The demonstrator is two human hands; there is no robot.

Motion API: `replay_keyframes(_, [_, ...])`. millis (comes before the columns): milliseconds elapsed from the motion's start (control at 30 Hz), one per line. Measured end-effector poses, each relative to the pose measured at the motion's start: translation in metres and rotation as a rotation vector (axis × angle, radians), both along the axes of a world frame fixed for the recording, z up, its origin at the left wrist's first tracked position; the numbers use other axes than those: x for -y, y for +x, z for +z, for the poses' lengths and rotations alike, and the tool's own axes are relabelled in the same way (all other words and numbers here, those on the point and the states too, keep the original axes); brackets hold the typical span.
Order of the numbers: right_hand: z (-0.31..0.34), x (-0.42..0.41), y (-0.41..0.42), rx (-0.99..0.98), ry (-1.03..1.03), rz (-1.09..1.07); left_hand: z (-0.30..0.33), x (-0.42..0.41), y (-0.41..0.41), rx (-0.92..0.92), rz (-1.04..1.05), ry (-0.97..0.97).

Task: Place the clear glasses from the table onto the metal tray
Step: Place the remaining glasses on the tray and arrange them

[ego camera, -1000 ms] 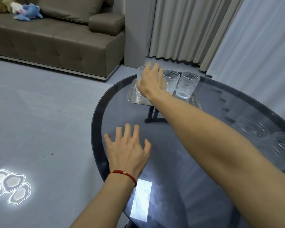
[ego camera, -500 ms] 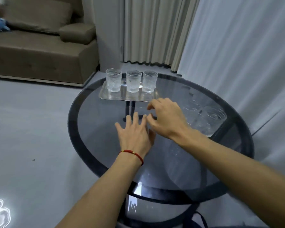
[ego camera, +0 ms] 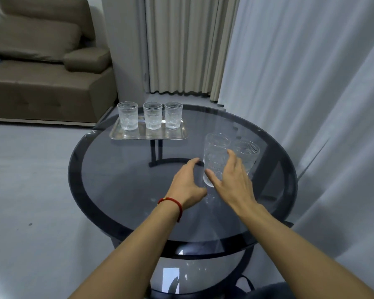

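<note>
Two bare forearms enter from the lower edge of the frame, both uncovered to the frame border; no sleeves visible. The left hand carries a thin red cord bracelet at the wrist, left of frame centre, with a small gold-coloured bead on its upper left side. The right hand, right of centre, wears nothing at wrist or fingers.

You are looking at clear, ribbed glasses catching pale light on a shiny silver tray. The round table is showing smoky grey glass inside a black rim. A red cord bracelet is circling your left wrist. Far left, a brown sofa is sitting beside beige curtains.
</note>
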State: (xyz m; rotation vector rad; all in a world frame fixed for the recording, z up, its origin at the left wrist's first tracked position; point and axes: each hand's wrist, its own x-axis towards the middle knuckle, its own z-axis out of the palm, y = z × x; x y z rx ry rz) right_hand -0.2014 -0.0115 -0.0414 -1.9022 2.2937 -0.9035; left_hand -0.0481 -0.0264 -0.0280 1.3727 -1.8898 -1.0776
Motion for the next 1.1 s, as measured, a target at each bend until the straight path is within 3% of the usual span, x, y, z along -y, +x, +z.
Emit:
replay_keyframes(167, [0.006,0.000,0.002,0.103,-0.118,0.001,-0.009,0.007,0.003,-0.053,-0.025,0.018])
replay_keyframes(300, [0.015,0.000,0.018,0.220,-0.157,0.118,-0.016,0.011,0.010,-0.215,-0.026,0.011])
replay_keyframes(500, [0.011,0.029,0.050,0.497,-0.018,0.400,-0.006,0.039,0.049,-0.324,0.349,-0.073])
replay_keyframes(567, [-0.007,0.040,0.048,0.346,0.112,0.419,-0.002,0.059,0.070,-0.317,0.447,-0.094])
replay_keyframes(633, [-0.026,0.042,0.045,0.015,0.230,0.452,0.002,0.084,0.089,-0.268,0.514,-0.116])
replay_keyframes(700, [-0.042,0.045,0.043,-0.157,0.228,0.498,0.009,0.115,0.103,-0.210,0.579,-0.110])
replay_keyframes(867, [-0.048,0.054,0.050,-0.161,0.097,0.458,0.019,0.186,0.113,-0.123,0.654,-0.133])
replay_keyframes(1100, [-0.043,0.077,0.060,-0.196,0.117,0.384,0.012,0.246,0.100,-0.131,0.753,-0.104])
